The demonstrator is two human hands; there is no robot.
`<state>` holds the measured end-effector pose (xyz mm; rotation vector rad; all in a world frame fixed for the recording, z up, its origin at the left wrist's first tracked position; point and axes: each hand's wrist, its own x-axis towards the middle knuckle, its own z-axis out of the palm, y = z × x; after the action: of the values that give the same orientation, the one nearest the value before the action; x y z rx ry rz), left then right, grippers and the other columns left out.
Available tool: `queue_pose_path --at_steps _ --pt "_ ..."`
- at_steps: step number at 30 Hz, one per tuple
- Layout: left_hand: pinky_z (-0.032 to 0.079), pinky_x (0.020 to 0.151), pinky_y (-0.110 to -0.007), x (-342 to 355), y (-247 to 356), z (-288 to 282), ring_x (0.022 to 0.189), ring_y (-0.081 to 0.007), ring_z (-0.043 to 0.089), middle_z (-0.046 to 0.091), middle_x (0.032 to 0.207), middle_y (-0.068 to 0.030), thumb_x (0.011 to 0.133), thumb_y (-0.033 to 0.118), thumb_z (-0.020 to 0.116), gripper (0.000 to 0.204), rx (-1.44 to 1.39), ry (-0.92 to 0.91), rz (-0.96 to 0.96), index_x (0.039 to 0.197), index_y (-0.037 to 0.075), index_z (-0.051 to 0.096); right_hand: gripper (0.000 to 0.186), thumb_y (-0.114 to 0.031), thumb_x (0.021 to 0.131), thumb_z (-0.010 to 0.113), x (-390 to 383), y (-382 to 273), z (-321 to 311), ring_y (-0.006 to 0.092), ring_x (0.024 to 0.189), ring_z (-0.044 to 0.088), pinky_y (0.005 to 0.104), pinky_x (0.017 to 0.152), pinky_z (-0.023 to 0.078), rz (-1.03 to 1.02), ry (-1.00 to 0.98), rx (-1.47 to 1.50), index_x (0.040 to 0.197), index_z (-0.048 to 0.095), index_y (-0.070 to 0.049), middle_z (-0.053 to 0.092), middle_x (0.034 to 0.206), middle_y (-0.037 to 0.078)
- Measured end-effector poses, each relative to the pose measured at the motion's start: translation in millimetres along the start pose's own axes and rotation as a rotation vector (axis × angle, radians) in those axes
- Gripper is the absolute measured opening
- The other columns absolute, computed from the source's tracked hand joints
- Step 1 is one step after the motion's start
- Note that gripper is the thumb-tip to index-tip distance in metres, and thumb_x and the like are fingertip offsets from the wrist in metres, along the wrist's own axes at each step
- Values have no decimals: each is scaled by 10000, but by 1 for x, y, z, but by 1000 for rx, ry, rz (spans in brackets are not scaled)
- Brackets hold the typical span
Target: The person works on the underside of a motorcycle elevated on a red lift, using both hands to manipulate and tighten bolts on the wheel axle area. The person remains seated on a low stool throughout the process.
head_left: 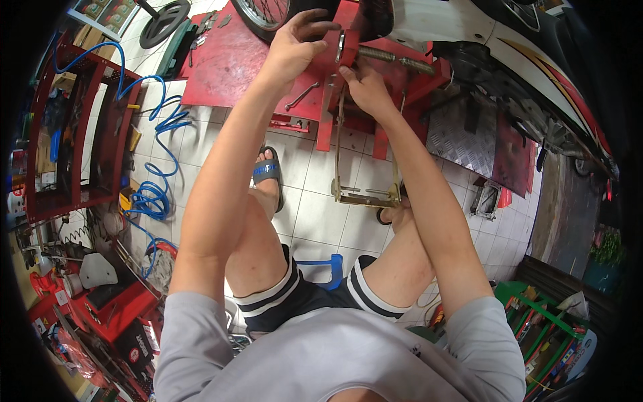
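My left hand (298,48) is raised at the far middle beside the wheel (260,19), thumb and fingers apart and nothing seen between them. Just right of its fingertips stands a red wheel clamp (347,48) with a threaded rod (382,53) running out to the right. My right hand (366,87) is closed at the clamp's lower edge, its thumb against the red metal and the other fingers partly hidden. Below the clamp hangs a metal frame (338,147) reaching down between my feet. A wrench (302,96) lies on the red lift table (221,74), left of the clamp.
A coiled blue air hose (153,201) trails over the tiles next to a red shelf rack (43,161) on the left. A white motorcycle body (455,27) fills the far right. A green tool rack (536,315) stands low right, a blue stool edge (328,271) between my legs.
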<state>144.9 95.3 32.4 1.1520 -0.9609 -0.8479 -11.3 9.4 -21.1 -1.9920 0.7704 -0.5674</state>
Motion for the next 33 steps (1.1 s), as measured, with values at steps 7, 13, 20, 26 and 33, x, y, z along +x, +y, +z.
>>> queue_pose_path --at_steps 7,13,20,26,33 --pt "373 1004 -321 7 4 12 1148 -174 532 579 1269 -120 877 129 591 501 31 46 -106 1331 -22 443 367 -277 937 529 3 11 -2 350 999 620 397 855 464 -56 2 -46 1238 508 -66 643 1076 202" --pt "446 855 -280 11 -12 12 1000 -143 575 643 1121 -84 863 168 661 415 63 76 -197 1222 -13 559 390 -260 912 554 4 7 1 392 1032 596 421 879 458 -89 51 -38 1238 505 -51 640 1083 213" --pt "410 978 -304 5 -20 14 1103 -168 543 583 1232 -136 902 150 630 470 -48 -22 -17 1303 -35 468 439 -310 925 546 2 1 -2 365 1090 584 414 903 456 19 -8 -36 1290 481 -76 619 1139 224" --pt "444 927 -304 4 -18 16 1033 -182 575 615 1145 -159 872 102 644 457 98 80 98 1279 -28 480 396 -294 887 593 -12 -19 -25 370 1029 610 419 896 466 167 -169 -342 1174 585 -21 652 1061 215" --pt "455 905 -293 -43 105 -1 1021 -167 582 609 1176 -137 890 154 626 386 171 212 300 1213 -36 537 265 -154 939 539 -138 -157 -120 165 1031 611 288 909 469 -209 -176 177 1137 619 3 654 1118 100"
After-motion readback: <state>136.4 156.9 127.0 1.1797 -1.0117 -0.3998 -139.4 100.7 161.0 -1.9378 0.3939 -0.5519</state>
